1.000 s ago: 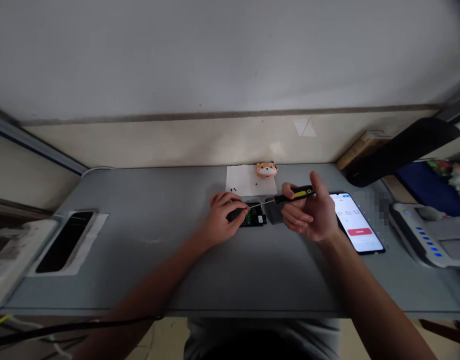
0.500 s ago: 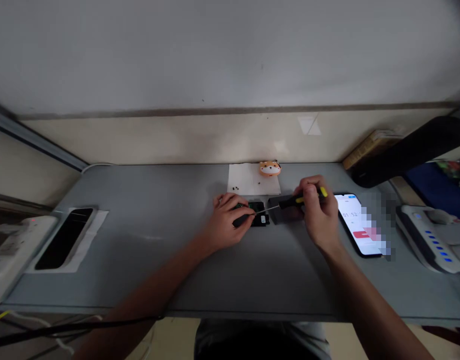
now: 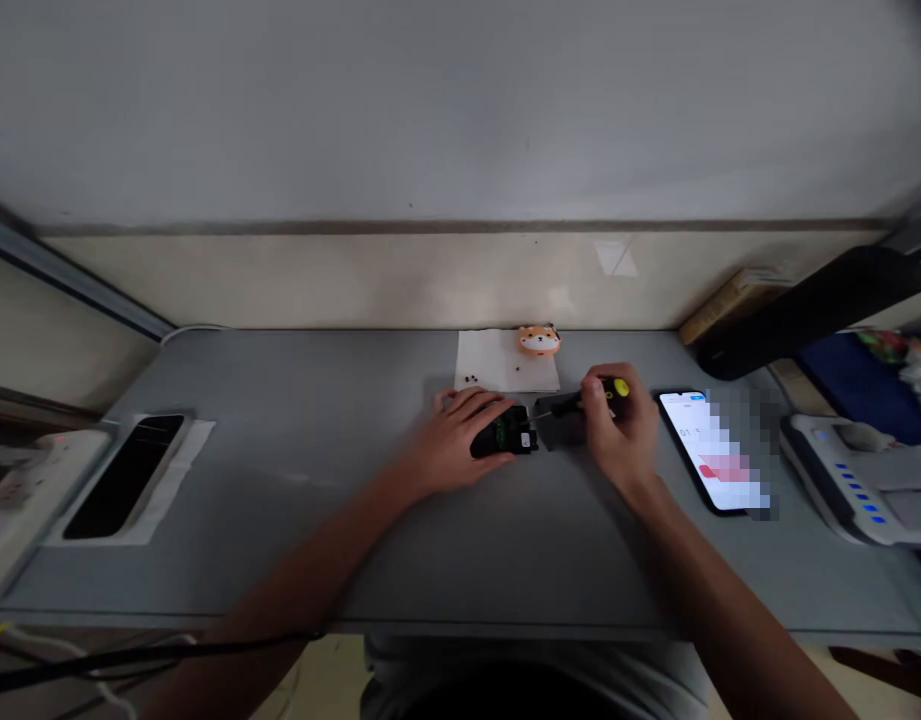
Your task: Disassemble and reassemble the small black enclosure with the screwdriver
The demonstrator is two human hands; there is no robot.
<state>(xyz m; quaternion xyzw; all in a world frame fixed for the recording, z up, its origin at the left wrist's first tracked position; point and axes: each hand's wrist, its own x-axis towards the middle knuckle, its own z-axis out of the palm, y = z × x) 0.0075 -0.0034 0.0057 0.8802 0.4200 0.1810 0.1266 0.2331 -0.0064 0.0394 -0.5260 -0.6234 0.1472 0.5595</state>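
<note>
A small black device with a green circuit board point(image 3: 511, 432) lies on the grey table point(image 3: 295, 480). My left hand point(image 3: 460, 440) rests on its left side, fingers curled over it. My right hand point(image 3: 617, 430) is closed round a black and yellow screwdriver point(image 3: 587, 400), whose thin shaft points left toward the device. A dark cover piece point(image 3: 556, 430) lies between the device and my right hand.
A white paper point(image 3: 497, 362) with several tiny dark screws point(image 3: 471, 379) and an orange animal figure point(image 3: 539, 340) lie behind the device. A lit phone point(image 3: 704, 450) is at right, a grey machine point(image 3: 857, 480) farther right, a black phone on paper point(image 3: 122, 478) at left.
My right hand turned palm down and moved lower and left with the screwdriver. My left hand slid further over the device.
</note>
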